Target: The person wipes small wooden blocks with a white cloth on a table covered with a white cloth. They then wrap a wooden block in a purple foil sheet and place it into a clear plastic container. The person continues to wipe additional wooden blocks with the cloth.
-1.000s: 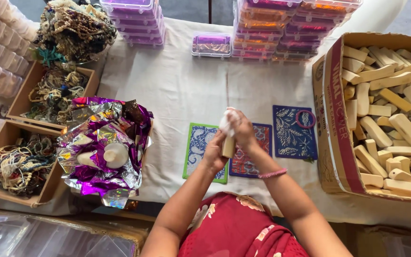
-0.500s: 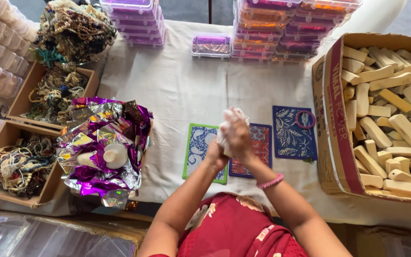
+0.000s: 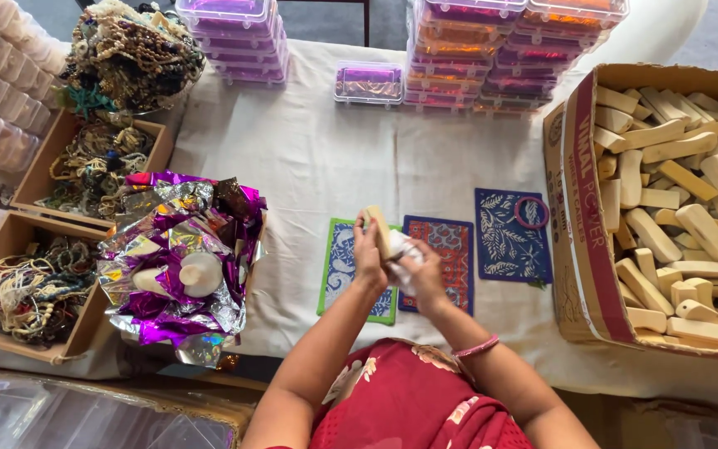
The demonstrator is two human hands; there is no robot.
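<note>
At our right we see a brown cardboard carton [image 3: 579, 241] with a red printed flap. Stacked clear plastic boxes [image 3: 492, 50], purple and orange inside, line the far edge; open brown trays [image 3: 22, 241] sit left.

The block [image 3: 378, 231] in the left hand [image 3: 367, 258] looks like pale bare wood, matt and smooth, same stuff as the pile of blocks [image 3: 675, 216] in the cardboard box [image 3: 579, 249], which is plain brown card with a printed flap. The right hand [image 3: 421, 270] presses a soft white cloth [image 3: 400, 249] on it. Tablecloth [image 3: 309, 158] is off-white fabric, matt, a bit creased. The three mats [image 3: 450, 258] look like printed fabric, flat and dull. The foil [image 3: 176, 258] is shiny purple and silver, crinkly and very reflective. The cases [image 3: 492, 50] up top are clear glossy plastic. The trays [image 3: 39, 266] look like raw wood or card, hard to tell which.
</note>
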